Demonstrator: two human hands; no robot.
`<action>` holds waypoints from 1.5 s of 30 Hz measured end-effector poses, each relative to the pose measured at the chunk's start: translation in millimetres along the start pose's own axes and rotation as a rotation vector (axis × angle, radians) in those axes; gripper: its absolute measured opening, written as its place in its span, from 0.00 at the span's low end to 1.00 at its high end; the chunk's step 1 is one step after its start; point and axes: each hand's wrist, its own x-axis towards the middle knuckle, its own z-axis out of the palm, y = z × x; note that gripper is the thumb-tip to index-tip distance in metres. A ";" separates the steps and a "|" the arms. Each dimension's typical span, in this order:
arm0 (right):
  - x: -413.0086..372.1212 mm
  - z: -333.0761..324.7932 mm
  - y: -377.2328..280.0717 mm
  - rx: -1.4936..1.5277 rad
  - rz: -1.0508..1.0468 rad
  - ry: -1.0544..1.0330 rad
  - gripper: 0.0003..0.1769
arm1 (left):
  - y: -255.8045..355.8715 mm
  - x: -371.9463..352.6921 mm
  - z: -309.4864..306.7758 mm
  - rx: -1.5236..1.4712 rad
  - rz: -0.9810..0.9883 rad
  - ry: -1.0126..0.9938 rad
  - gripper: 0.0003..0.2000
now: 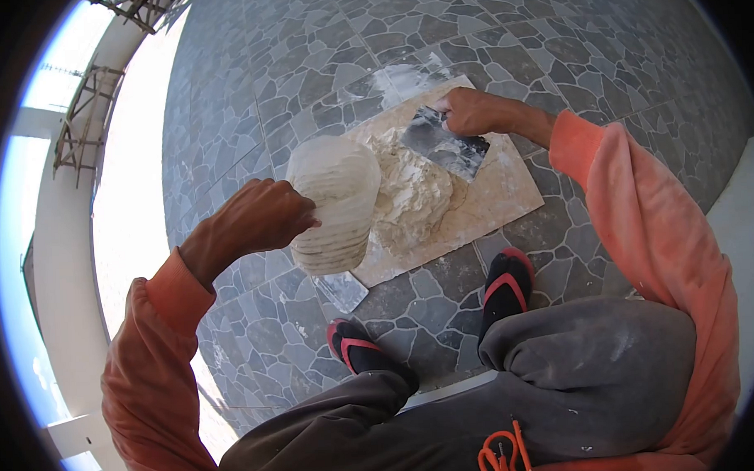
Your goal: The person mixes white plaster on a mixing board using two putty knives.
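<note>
My left hand (264,213) is closed on a whitish, translucent, ribbed plastic container (334,200), held over the left part of a pale board (496,206). A rough heap of wet white plaster (413,197) sits in the middle of that board. At the heap's far right side, my right hand (468,112) grips the upper edge of a flat dark scraper (447,143) smeared with white. The scraper's lower edge overlaps the plaster in this view. Just off the board's near left corner lies a small white-smeared flat plate (341,292), partly covered by the container.
Grey stone-patterned tiles (304,64) make up the floor, with a white powdery smear (405,81) beyond the board. My feet in red-strapped flip-flops (509,285) stand close to the board's near edge. Wooden scaffolding (86,121) and a bright outdoor strip are at the left.
</note>
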 end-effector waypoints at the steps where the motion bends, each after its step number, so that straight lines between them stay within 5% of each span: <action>1: -0.7 -1.2 -2.8 -0.008 0.013 -0.006 0.16 | -0.3 0.4 -0.2 0.002 -0.002 -0.001 0.10; 27: -4.0 3.6 -9.4 0.044 0.008 -0.057 0.17 | -8.9 -9.5 4.3 -0.055 -0.051 0.077 0.08; 37: -7.5 30.8 -51.6 -0.279 -0.033 -0.088 0.19 | -25.1 -70.5 64.3 -0.247 -0.156 0.446 0.06; 45: 26.0 84.4 -57.1 -0.766 -0.670 -0.043 0.08 | -56.3 -129.2 133.3 -0.386 -0.489 0.520 0.08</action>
